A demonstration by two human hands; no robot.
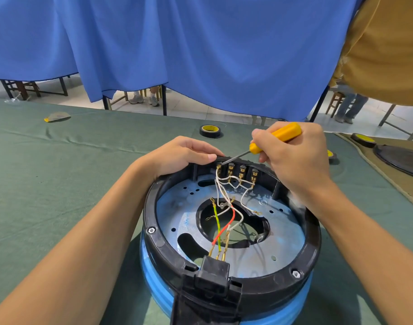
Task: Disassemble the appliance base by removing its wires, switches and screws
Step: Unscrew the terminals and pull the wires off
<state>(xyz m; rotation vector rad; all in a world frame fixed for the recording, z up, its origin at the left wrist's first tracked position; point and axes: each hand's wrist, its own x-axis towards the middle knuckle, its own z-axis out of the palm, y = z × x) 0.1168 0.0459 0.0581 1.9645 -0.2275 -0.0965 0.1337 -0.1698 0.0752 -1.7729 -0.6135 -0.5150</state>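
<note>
Head view: left hand (pixel 184 156) on base (pixel 274 292), right hand (pixel 299 160) around screwdriver (pixel 287 133)

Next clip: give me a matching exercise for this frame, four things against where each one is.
Things:
1. screwdriver
2. black tape roll
3. left hand
4. red wire

Places:
A. lying on the green cloth beyond the base
B. crossing the base's central opening
C. gripped by the right hand
D. gripping the base's far rim

Pairs: 1-C, 2-A, 3-D, 4-B
</note>
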